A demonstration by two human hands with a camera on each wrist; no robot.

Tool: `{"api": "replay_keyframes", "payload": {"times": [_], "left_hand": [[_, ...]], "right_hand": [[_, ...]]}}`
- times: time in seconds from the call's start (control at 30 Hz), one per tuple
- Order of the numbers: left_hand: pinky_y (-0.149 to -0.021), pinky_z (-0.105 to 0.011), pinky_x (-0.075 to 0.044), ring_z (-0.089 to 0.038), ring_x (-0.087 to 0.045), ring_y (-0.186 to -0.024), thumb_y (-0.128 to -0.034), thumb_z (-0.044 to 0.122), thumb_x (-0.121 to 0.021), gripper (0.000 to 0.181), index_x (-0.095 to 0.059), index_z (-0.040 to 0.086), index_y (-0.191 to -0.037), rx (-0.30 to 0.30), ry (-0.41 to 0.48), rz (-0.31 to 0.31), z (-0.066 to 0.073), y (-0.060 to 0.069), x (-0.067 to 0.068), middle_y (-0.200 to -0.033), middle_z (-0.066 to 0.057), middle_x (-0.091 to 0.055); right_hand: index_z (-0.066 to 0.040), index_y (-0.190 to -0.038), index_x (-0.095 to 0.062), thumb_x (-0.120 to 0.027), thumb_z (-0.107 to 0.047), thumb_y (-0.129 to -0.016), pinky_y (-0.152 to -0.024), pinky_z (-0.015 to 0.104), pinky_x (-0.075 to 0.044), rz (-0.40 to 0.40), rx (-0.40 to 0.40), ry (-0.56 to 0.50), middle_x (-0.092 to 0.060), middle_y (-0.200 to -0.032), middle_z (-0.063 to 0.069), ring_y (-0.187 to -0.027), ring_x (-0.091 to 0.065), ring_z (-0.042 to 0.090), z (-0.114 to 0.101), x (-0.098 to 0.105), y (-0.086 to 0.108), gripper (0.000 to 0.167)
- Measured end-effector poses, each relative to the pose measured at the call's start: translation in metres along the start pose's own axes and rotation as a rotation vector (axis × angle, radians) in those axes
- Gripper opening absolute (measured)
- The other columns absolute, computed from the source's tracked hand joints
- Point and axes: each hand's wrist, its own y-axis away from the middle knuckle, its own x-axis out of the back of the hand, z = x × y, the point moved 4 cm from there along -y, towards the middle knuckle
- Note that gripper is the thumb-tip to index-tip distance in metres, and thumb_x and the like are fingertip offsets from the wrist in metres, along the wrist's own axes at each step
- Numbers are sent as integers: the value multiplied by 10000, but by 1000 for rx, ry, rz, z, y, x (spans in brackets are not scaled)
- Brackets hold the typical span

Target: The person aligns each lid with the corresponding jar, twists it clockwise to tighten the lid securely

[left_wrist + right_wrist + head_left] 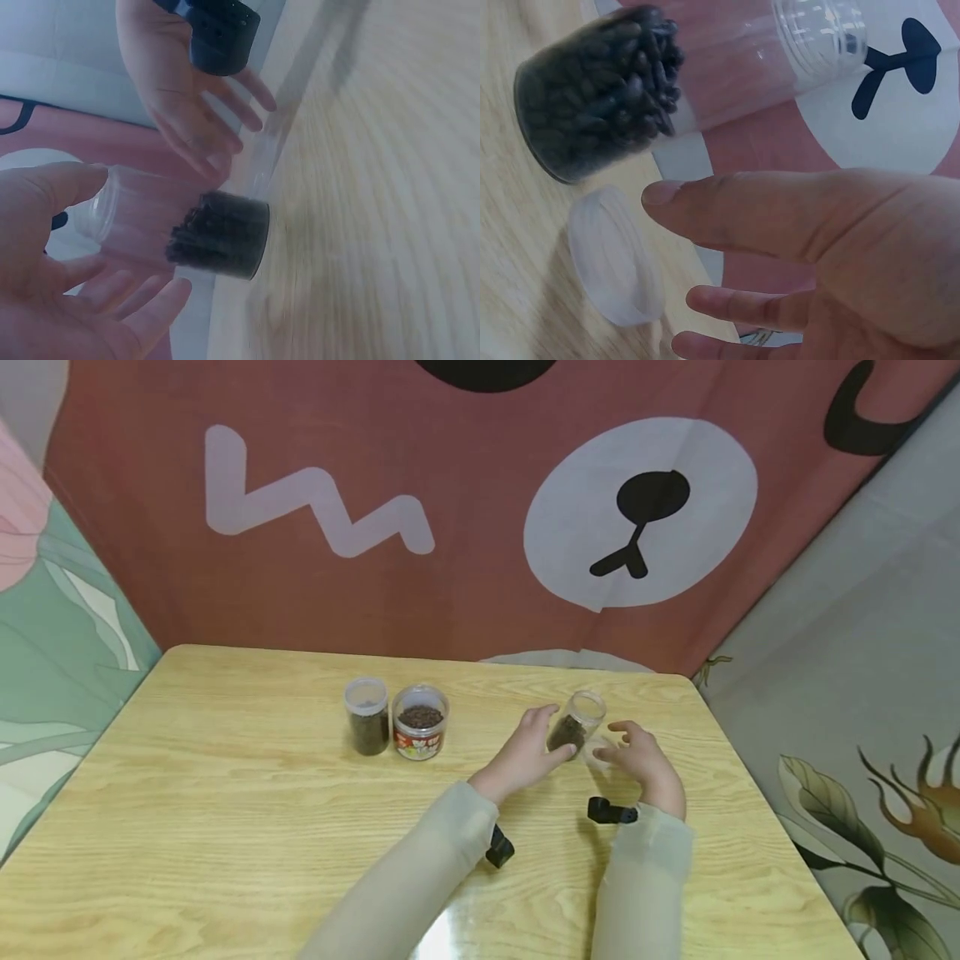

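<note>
A clear plastic jar [576, 727] with no lid on stands upright on the table, its lower part filled with dark, elongated seeds [600, 90]. My left hand [522, 760] is around its left side, thumb in front and fingers behind; the fingers [154, 307] are loosely bent, not gripping it. On the right, my right hand [641, 762] hovers with relaxed, spread fingers, apart from the jar. Beneath the right thumb, a translucent round lid [615, 255] lies on the table next to the jar's base.
A capped jar of dark contents [367, 718] stands left of centre. Touching or close beside it is a wider clear tub [420, 723] with a colourful label and brown bits. The wooden table [225, 827] backs onto a printed cloth [360, 593].
</note>
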Motion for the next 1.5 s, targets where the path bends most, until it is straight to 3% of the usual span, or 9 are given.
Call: {"api": "replay_keyframes", "payload": {"times": [0.47,0.83,1.2,1.5], "left_hand": [[-1123,-522,-405,-324,-381,-1439,-1039,268,-613,675,-273,103,-1598,45,211,105,-3,-17,-8,-1623,-145,-274],[-1150,-494,-380,-305,-394,-1435,-1019,240,-650,679,-304,81,-1581,19,185,107,0,-28,-20,-1584,-146,-353],[-1148,-454,-389,-294,-414,-1419,-1041,276,-605,641,-299,89,-1572,-6,130,115,0,-32,-24,-1541,-145,-406],[-1137,-458,-401,-304,-427,-1403,-1044,289,-581,619,-302,103,-1564,-32,91,115,-4,-32,-25,-1525,-128,-426]], "right_hand": [[63,-1496,-352,-661,-108,-973,-1032,687,-392,-8,45,36,-347,-1467,408,-1330,-374,569,-12,-10,-8,631],[73,-1396,-469,-639,-64,-980,-962,613,-484,0,49,57,-468,-1392,383,-1196,-544,510,-8,-15,-15,470],[49,-1433,-456,-674,-104,-964,-1063,652,-395,24,10,78,-429,-1465,355,-1332,-426,522,-9,-18,-17,540],[42,-1388,-509,-686,-77,-943,-1051,640,-412,42,30,89,-486,-1426,336,-1305,-467,502,-10,-17,-17,494]]}}
